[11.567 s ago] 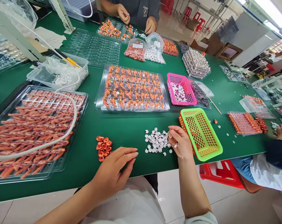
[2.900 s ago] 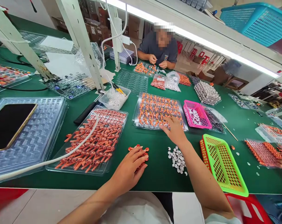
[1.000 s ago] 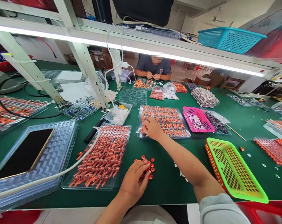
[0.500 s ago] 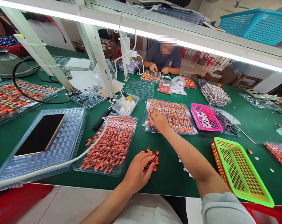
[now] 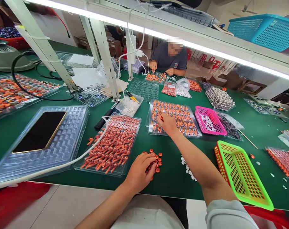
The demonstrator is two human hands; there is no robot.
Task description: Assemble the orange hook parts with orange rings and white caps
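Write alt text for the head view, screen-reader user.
At a green table, the person's left hand rests on a pile of small orange rings while the right hand reaches into a clear tray of orange parts. A green basket sits to the right; another person works opposite.

Your left hand covers the near part of the orange rings, so you cannot tell whether its fingers pinch one. Your right forearm hides much of the white pieces at 5 o'clock. Your right hand masks its fingertips over the clear tray. At 9 o'clock the left edge cuts off the white tube. The parts in the pink basket are too small to identify.
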